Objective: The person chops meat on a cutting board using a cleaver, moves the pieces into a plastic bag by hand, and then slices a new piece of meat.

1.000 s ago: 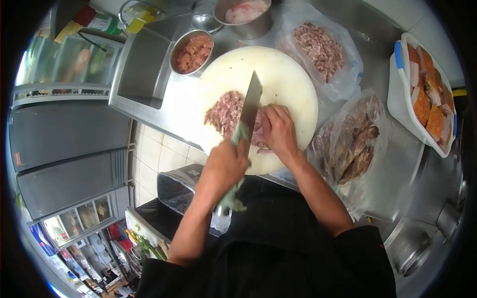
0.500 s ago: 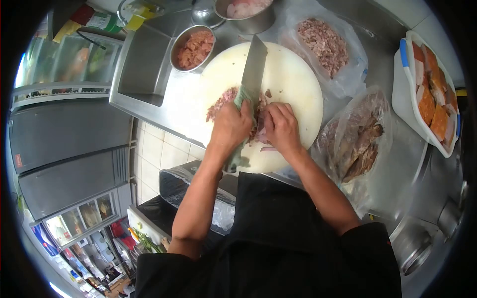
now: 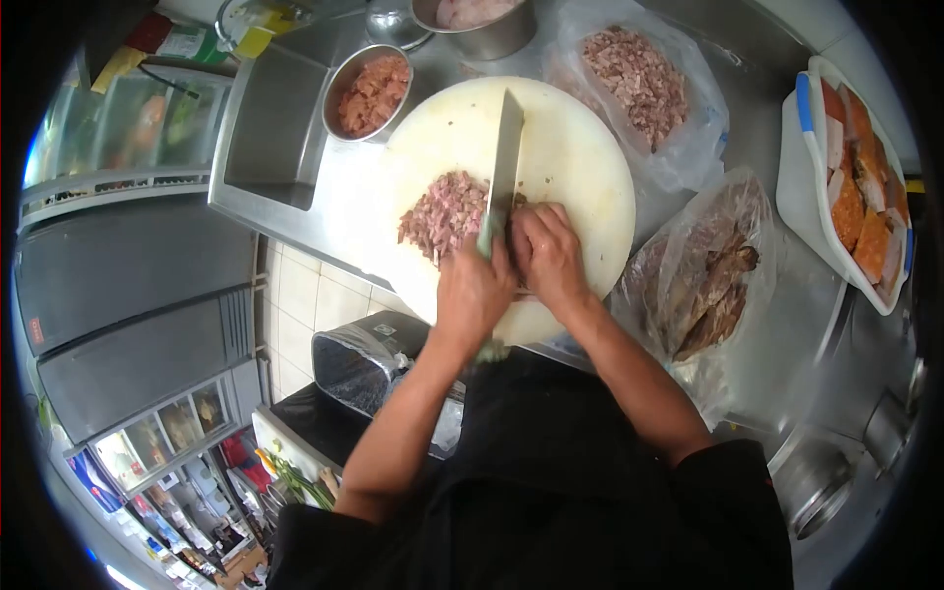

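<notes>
My left hand (image 3: 477,290) is closed round the handle of a cleaver (image 3: 505,147), where pale green wrapping shows. The blade stands nearly edge-on, pointing away from me across a round white cutting board (image 3: 575,128). Just right of the blade, my right hand (image 3: 551,251) presses curled fingers on a piece of meat, mostly hidden beneath them. A heap of finely diced meat (image 3: 442,216) lies on the board left of the blade. A few small scraps lie near the right fingertips.
Beyond the board stand a metal bowl of meat pieces (image 3: 369,93) and a metal pot (image 3: 482,29). To the right lie a bag of diced meat (image 3: 637,88), a bag of brown meat (image 3: 713,285) and a white tub of browned slabs (image 3: 801,187). A sink (image 3: 270,138) is left.
The cleaver has turned more edge-on and its tip sits slightly nearer me. The left hand has shifted right and nearer me, closer to the right hand. More of the diced heap shows.
</notes>
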The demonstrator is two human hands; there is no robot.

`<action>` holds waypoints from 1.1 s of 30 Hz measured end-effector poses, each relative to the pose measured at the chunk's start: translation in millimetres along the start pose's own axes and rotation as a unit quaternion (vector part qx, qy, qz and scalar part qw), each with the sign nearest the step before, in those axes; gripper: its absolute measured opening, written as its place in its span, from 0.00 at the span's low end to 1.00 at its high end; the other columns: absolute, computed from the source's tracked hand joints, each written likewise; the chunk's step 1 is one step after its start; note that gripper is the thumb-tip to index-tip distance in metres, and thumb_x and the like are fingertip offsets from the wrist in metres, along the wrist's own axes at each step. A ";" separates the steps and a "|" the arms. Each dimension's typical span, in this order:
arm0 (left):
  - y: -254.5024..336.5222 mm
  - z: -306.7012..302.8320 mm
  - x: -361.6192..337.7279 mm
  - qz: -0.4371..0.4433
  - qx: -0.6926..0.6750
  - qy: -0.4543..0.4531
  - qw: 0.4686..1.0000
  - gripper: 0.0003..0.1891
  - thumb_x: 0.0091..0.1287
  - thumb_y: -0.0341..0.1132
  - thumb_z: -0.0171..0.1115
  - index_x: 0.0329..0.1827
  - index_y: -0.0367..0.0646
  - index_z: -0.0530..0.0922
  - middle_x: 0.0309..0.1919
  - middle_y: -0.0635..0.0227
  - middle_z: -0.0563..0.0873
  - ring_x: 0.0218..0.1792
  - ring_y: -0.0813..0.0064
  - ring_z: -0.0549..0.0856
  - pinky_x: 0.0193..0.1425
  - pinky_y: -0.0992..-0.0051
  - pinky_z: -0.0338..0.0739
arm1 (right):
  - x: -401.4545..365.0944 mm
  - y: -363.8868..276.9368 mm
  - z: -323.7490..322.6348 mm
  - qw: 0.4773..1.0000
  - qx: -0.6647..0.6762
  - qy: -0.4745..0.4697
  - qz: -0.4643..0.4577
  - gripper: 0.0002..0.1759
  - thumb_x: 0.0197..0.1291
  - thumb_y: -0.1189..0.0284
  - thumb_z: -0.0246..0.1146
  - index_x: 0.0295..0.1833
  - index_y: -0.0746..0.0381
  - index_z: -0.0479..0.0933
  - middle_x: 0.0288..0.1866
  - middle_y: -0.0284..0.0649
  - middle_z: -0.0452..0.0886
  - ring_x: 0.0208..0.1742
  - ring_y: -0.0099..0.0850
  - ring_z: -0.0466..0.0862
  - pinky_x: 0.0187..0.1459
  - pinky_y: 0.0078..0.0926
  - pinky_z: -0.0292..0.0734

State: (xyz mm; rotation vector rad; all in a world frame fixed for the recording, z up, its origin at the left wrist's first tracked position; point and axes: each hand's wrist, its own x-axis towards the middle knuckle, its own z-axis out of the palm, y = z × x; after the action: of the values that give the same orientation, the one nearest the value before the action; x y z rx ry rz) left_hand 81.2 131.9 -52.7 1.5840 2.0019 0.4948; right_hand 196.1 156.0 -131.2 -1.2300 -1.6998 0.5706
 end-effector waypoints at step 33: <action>25.7 -60.0 -52.1 -0.097 0.065 -0.134 0.984 0.21 0.75 0.42 0.55 0.41 0.24 0.79 0.30 0.25 0.81 0.40 0.27 0.83 0.47 0.42 0.78 | -8.4 1.1 0.4 0.999 -0.018 -0.013 0.029 0.13 0.56 0.81 0.64 0.48 0.69 0.77 0.48 0.50 0.80 0.52 0.49 0.78 0.57 0.41 0.78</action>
State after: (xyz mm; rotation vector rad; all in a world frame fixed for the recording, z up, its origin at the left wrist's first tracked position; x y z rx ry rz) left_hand 73.1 90.2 19.2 1.4237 1.9835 0.0724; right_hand 196.9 148.9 -135.7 -1.3066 -1.7063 0.5951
